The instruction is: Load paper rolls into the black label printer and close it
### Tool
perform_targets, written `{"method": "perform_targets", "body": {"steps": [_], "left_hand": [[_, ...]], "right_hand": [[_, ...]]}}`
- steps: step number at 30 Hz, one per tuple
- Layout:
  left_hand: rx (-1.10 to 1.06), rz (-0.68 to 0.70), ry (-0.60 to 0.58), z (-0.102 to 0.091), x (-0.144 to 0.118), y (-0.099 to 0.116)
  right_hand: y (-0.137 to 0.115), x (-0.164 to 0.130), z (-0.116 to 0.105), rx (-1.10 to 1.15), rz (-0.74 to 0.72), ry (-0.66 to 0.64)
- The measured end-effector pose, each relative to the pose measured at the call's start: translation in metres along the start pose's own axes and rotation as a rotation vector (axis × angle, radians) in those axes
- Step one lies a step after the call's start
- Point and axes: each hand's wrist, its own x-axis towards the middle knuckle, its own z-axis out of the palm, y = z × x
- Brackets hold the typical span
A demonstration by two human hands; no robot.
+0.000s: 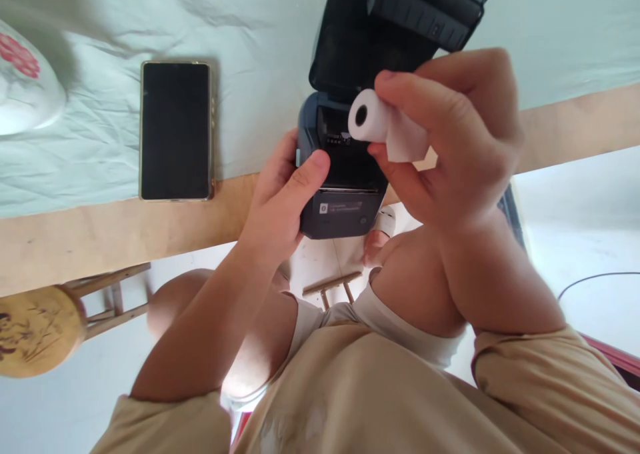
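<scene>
My left hand (283,204) grips the left side of a dark portable receipt printer (337,217), its thumb lying over the edge of the paper bay. The printer's lid (345,47) is swung up and away, so the black bay shows. Between the thumb and fingers of my right hand (450,127) is a small white paper roll (367,117), held just above the right part of the bay. A short loose end of paper hangs from the roll, and its dark core hole faces left. My right hand hides part of the lid and the printer's right side.
A tablet or phone in a clear case (175,131) lies screen up on the pale green tablecloth (260,74). At the left edge is a white object with a red flower pattern (30,81). A wooden stool (45,331) stands below the table's wooden edge (215,217).
</scene>
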Motion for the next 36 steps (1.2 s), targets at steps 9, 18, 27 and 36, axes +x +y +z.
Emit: {"method": "perform_targets", "body": {"steps": [9,18,27,36], "left_hand": [[0.012,0.015,0.021,-0.001,-0.001,0.0],[-0.015,0.016,0.005,0.001,-0.001,0.0],[-0.072,0.009,-0.013,-0.003,0.001,0.004],[-0.033,-0.011,0.008,-0.008,0.001,0.003]], "right_hand": [[-0.009,-0.003,0.007,0.161,0.026,-0.103],[-0.005,-0.001,0.007,0.118,-0.018,-0.137],[-0.009,-0.003,0.005,0.238,-0.073,-0.137],[-0.011,-0.002,0.006,0.258,0.017,-0.059]]}}
